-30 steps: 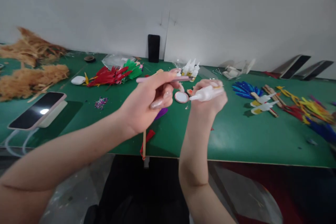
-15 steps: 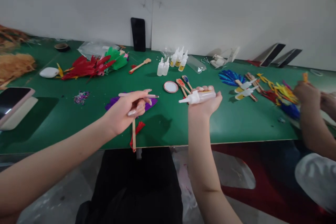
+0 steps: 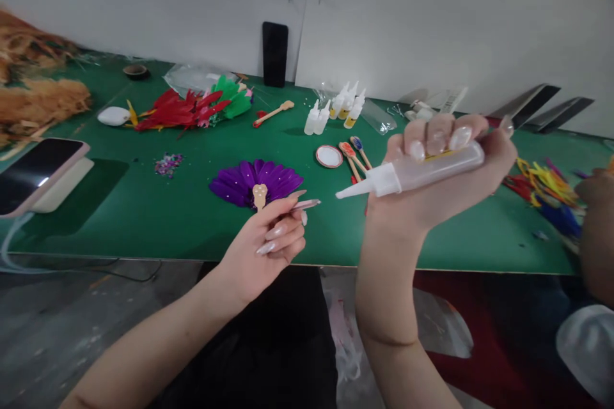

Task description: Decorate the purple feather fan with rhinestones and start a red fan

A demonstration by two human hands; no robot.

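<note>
A thin pink tool [image 3: 307, 204] is held in the left hand [image 3: 269, 238], its grip narrowed between thumb and fingers, with the tip pointed to the right. A translucent glue bottle [image 3: 434, 168] is held in the right hand [image 3: 453, 163], the fingers being curled over its side and the white nozzle turned toward the tool's tip; the two tips are seen near each other, with a gap between them. Both hands are raised over the green desk [image 3: 330, 233]. A fan of purple feathers [image 3: 261, 171] is laid flat just beyond the left hand, its pale wooden head [image 3: 259, 193] dotted with white and the part below hidden by the hand. Farther back, a round white lid [image 3: 329, 156] with a red rim is placed beside painted wooden sticks [image 3: 349, 151], and small glue bottles [image 3: 352, 105] are stood in a cluster behind. Multicoloured sequins [image 3: 169, 165] are heaped on the left. At the right edge, a co-worker's hand [image 3: 595, 195] is partly shown, blurred.
</note>
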